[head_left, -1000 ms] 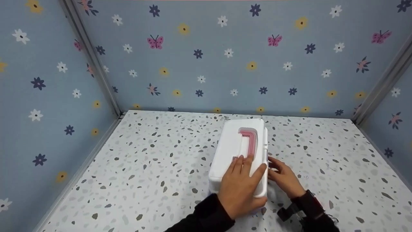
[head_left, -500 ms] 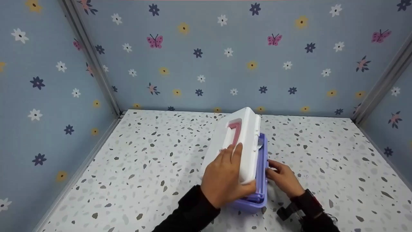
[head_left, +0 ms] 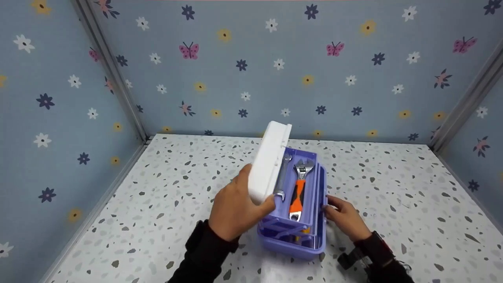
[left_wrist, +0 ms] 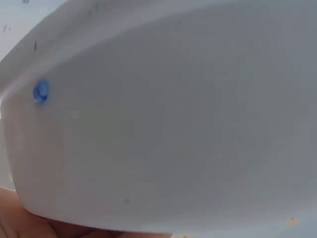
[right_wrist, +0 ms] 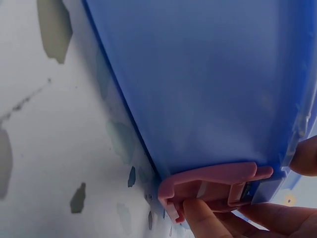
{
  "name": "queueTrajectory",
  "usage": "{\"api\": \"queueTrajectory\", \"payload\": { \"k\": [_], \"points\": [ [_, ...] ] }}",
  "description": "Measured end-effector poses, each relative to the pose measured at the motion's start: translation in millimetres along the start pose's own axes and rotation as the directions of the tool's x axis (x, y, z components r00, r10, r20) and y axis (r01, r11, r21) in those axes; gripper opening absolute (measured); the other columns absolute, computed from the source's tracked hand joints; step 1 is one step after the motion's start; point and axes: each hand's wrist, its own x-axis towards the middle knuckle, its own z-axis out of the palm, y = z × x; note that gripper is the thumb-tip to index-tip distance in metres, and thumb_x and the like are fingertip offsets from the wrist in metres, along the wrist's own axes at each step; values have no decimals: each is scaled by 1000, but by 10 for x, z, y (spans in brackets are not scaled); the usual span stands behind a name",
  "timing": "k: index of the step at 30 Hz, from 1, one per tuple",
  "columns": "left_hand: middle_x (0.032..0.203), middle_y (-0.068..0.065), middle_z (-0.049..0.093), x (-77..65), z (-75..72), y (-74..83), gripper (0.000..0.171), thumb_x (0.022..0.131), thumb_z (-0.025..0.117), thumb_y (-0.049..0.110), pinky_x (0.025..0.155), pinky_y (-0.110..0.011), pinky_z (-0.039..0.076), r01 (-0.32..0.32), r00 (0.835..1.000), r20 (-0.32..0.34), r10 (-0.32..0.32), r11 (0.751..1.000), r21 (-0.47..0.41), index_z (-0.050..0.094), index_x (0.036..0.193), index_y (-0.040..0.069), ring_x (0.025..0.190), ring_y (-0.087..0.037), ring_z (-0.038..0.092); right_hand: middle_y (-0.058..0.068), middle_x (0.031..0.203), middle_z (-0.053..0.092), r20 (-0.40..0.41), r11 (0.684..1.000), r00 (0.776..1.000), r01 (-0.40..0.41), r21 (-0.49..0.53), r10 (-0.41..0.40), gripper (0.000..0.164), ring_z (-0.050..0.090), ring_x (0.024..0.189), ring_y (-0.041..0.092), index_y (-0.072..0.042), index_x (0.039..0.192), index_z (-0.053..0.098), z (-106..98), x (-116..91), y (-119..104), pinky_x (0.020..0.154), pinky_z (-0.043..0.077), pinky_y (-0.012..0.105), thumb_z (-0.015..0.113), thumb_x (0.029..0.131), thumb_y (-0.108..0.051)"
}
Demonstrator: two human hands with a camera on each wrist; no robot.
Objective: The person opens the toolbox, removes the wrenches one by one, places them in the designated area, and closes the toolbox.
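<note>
A purple toolbox (head_left: 290, 250) stands on the table with its white lid (head_left: 269, 161) tilted up to the left. My left hand (head_left: 235, 204) grips the near end of that lid, thumb on its edge. Inside the raised purple tray (head_left: 289, 210) lie a combination wrench (head_left: 281, 179) and an adjustable wrench (head_left: 299, 192) with an orange and black handle. My right hand (head_left: 347, 218) holds the box's right side. In the right wrist view, its fingers reach under a pink latch (right_wrist: 213, 173), with the thumb at the rim.
Beneath the tray, something yellow (head_left: 304, 234) shows in the lower compartment, mostly hidden. The speckled table (head_left: 177, 196) meets a flowered blue wall (head_left: 251, 78) at the back, with side walls left and right.
My left hand has swung the lid up and leftward from closed, and the tray has risen with it, exposing the wrenches. The right hand has stayed at the box's side.
</note>
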Motion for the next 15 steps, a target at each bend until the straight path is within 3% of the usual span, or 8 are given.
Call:
{"api": "queueTrajectory", "payload": {
  "k": [9,15],
  "points": [
    [98,-17,69,-11,-191,-391,73,83,65,41,59,-29,51,201,979,80,-190,964,-173,42,141,3,72,-18,62,29,134,55,-20,999,999,-38,-30,38,47,64,104,13,10,140,44,10,5,-29,87,55,21,51,97,-7],
    [117,-23,65,-48,-241,-667,62,88,61,33,73,-36,55,308,951,138,-278,902,-301,42,141,8,92,-26,65,29,134,56,-14,999,1000,-20,-50,19,49,64,107,21,8,140,46,14,-1,-20,84,54,19,55,95,-8]
  ]
}}
